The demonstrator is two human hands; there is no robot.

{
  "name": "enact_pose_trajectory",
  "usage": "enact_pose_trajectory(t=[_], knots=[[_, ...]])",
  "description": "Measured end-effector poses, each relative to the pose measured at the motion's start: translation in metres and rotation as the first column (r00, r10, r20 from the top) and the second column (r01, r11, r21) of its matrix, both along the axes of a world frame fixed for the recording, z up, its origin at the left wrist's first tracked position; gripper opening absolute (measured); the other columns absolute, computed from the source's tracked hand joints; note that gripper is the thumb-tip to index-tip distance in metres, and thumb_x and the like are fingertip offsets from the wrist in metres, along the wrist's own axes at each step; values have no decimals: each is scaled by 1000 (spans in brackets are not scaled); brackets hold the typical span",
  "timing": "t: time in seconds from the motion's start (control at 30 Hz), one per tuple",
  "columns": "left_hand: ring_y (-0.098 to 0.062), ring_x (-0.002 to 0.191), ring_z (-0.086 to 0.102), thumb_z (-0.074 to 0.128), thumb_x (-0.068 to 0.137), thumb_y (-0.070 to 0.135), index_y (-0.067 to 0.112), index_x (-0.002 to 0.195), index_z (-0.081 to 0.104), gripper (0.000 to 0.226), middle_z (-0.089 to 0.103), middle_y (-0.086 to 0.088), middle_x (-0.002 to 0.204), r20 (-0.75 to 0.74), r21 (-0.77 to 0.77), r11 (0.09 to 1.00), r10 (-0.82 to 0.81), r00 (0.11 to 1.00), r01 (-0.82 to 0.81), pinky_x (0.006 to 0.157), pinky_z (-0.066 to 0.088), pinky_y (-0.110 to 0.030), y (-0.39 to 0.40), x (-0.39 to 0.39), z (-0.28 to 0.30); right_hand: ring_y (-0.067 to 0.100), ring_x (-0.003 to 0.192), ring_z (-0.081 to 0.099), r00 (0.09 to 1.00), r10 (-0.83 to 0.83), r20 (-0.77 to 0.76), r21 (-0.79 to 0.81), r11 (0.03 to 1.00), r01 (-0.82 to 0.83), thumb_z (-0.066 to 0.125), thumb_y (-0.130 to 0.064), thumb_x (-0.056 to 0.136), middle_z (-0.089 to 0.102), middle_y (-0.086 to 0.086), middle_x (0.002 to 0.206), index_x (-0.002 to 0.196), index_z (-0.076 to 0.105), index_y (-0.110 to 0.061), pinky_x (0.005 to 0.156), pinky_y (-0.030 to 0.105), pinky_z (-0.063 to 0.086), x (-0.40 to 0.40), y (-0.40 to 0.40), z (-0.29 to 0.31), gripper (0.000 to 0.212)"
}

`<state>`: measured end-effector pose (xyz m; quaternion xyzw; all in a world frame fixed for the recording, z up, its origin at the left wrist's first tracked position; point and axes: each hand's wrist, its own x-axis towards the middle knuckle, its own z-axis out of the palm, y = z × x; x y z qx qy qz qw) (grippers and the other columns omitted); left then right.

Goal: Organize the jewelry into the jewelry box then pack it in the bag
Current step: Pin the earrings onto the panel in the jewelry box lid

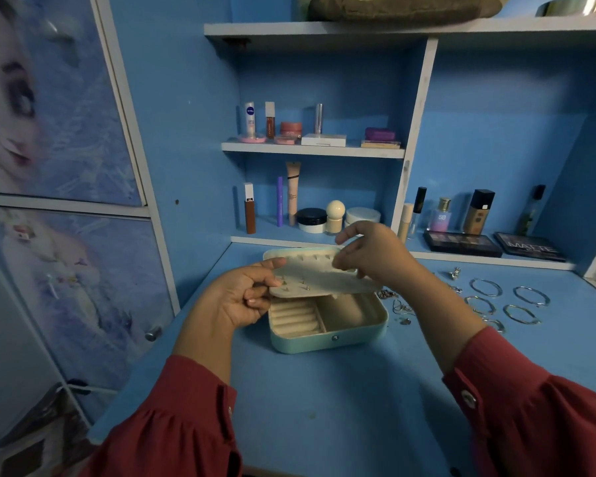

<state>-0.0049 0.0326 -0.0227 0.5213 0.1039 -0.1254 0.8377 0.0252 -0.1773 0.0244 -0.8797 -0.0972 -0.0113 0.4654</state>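
A mint-green jewelry box (327,340) lies open on the blue desk, its cream lining with ring rolls and one bare compartment showing. Above it I hold the cream earring panel (319,280), which carries a few small studs. My left hand (241,301) grips the panel's left end, thumb on top. My right hand (369,253) pinches its upper right part; I cannot tell if an earring is in the fingers. Loose jewelry lies right of the box: chains (398,306), several silver bangles (506,302) and a ring (454,273).
Cosmetics stand on the shelves behind: jars (312,220), tubes and bottles (479,211), and two eyeshadow palettes (461,243). A cupboard door with a printed picture (49,132) rises at the left. An olive-brown bag-like thing (403,6) sits on the top shelf.
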Motion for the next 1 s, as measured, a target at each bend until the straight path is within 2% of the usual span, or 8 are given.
enact_pose_trajectory(t=[0.1, 0.17, 0.4, 0.63, 0.73, 0.87, 1.0], knots=[[-4, 23, 22, 40, 85, -13, 9, 100, 63, 36, 46, 2, 49, -1, 18, 1000, 1, 1000, -1, 28, 18, -12, -1, -1, 1, 27, 73, 68, 999, 18, -28, 0, 1000, -18, 77, -4, 71, 72, 12, 86, 96, 60, -19, 67, 38, 58, 8, 24, -3, 33], [-4, 22, 22, 38, 86, -13, 9, 102, 61, 36, 40, 5, 41, 4, 33, 999, -4, 1000, 4, 29, 16, -12, -2, -3, 3, 27, 75, 67, 998, 45, -47, 16, 999, -44, 76, -1, 72, 72, 14, 89, 96, 57, -18, 70, 40, 57, 11, 37, -7, 35], [-4, 21, 23, 37, 86, -13, 8, 103, 59, 34, 43, 4, 37, 15, 29, 1000, -7, 1000, 7, 30, 16, -12, -4, -6, 6, 18, 73, 65, 987, 108, -116, -30, 993, -112, 71, 3, 79, 72, 6, 85, 103, 52, -14, 62, 29, 54, 19, 57, -7, 36], [-4, 23, 23, 39, 86, -14, 8, 104, 59, 35, 52, 2, 44, 11, 19, 1000, 0, 1000, -1, 29, 17, -12, -3, -4, 5, 28, 91, 70, 983, 104, -150, -90, 989, -119, 74, 3, 75, 71, 14, 96, 91, 54, -17, 79, 39, 59, 25, 58, -6, 32], [-4, 23, 24, 39, 86, -13, 8, 105, 59, 35, 59, -1, 48, 8, 10, 1000, -9, 1000, 9, 29, 18, -12, -3, -6, 6, 28, 91, 69, 984, 100, -148, -90, 989, -114, 74, 2, 74, 70, 15, 98, 92, 55, -17, 78, 39, 59, 25, 59, -6, 32], [-5, 22, 24, 38, 86, -13, 7, 106, 58, 35, 57, -1, 44, 11, 14, 1000, -14, 1000, 14, 30, 18, -12, -4, -7, 7, 26, 92, 68, 982, 93, -164, -94, 989, -110, 76, 0, 74, 69, 13, 100, 98, 59, -15, 72, 32, 58, 24, 58, -4, 33], [-4, 23, 24, 38, 86, -14, 7, 105, 58, 35, 58, -1, 46, 15, 9, 1000, -15, 1000, 15, 29, 18, -11, -3, -7, 7, 26, 92, 69, 980, 97, -175, -85, 990, -113, 76, 2, 74, 69, 14, 100, 93, 58, -17, 70, 30, 59, 25, 58, -3, 31]])
